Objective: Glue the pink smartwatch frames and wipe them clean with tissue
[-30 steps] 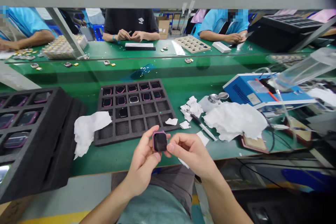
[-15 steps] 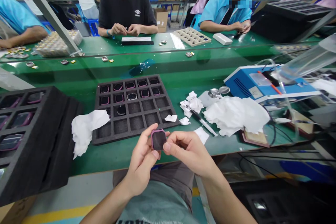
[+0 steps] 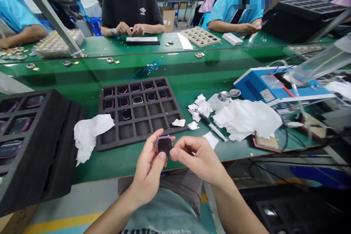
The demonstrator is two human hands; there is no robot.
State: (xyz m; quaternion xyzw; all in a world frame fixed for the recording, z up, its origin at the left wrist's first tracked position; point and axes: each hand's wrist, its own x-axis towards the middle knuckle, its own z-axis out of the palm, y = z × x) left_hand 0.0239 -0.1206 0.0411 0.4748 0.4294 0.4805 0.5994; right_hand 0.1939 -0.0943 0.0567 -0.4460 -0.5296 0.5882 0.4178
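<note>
A square smartwatch point(image 3: 164, 144) with a purple case and dark screen is held up above the front of the bench, without a strap. My left hand point(image 3: 148, 172) grips it, thumb over the lower screen edge and fingers behind. At its right edge, my right hand point(image 3: 197, 159) is closed in a pinch, thumb and index finger against the case; the other fingers curl inward. Just beyond is a black foam tray point(image 3: 131, 142) whose back pockets hold several watches, mostly purple, one silver-rimmed point(image 3: 137, 100). A scrap of white tissue point(image 3: 178, 122) lies on the tray's right edge.
Stacked foam trays point(image 3: 55, 131) stand at left beside a crumpled white cloth point(image 3: 85, 139). On the right are white wipes point(image 3: 246, 119), a syringe point(image 3: 215, 128), a round metal tin point(image 3: 224, 96) and a blue machine point(image 3: 255, 86). Co-workers sit across the bench.
The watch has shifted slightly left and tilted a little. My left thumb has moved up onto the lower screen; the right fingertips now overlap the case less.
</note>
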